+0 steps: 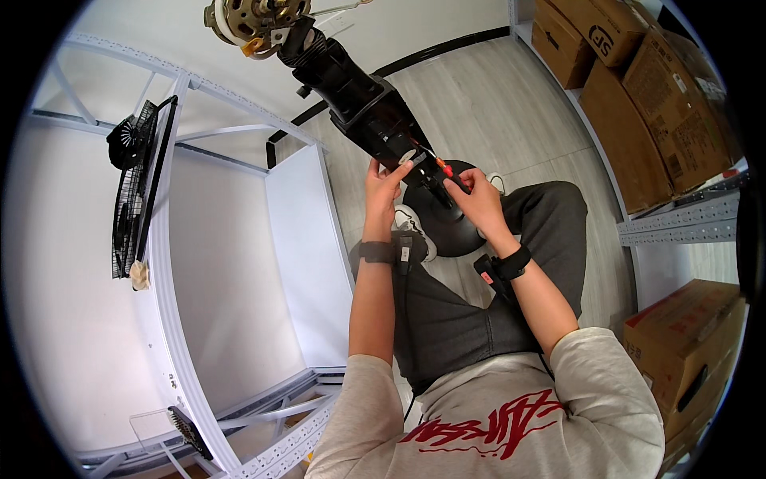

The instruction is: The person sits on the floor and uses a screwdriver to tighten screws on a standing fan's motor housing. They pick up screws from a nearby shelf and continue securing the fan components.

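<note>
Between my legs stands a black pedestal fan, its body (363, 108) leaning up and away from its round base (456, 237). The bare metal motor (254, 22) is exposed at its top. My left hand (384, 190) grips the lower part of the fan's body, thumb pressed on its near face next to a pale round label. In my right hand (479, 199) is a screwdriver (447, 168) with a red, orange and black handle. Its thin shaft points up-left at the body, beside the left thumb. Whether its tip sits in a screw cannot be seen.
A white metal shelf (163, 239) stands at the left, with a black fan grille (132, 195) at its edge and a black brush-like thing (189, 433) lower down. Cardboard boxes (626, 136) fill a rack at the right; another box (682, 343) sits below.
</note>
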`<state>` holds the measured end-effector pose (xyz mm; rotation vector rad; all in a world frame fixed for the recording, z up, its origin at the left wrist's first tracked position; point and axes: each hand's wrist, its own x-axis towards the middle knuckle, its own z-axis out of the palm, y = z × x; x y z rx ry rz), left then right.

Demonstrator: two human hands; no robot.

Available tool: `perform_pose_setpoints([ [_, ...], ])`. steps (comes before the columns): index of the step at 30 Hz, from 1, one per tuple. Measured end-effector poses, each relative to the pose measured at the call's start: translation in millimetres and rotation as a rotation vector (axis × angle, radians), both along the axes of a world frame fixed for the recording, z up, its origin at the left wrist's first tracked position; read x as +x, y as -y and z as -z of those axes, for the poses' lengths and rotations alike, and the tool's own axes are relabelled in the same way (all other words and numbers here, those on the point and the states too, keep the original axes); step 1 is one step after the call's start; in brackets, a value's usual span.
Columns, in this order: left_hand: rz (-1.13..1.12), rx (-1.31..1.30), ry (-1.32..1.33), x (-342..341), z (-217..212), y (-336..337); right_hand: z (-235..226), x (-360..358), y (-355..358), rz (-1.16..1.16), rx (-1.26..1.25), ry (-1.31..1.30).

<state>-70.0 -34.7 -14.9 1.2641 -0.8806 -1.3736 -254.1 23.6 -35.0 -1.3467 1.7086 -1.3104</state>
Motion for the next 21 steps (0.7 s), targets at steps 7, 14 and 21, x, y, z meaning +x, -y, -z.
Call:
perform_pose_setpoints([
  [7,-0.016,0.015,0.000,0.9,2.7,0.8,-5.2,-9.8,4.9,-0.220,0.309,0.136],
  [14,0.008,-0.009,-0.022,1.3,3.2,0.7,-8.2,-5.3,-0.2,-0.066,0.065,-0.059],
  [21,0.008,-0.017,-0.030,2.5,5.1,1.3,-19.8,-9.2,4.2,-0.225,0.454,0.255],
])
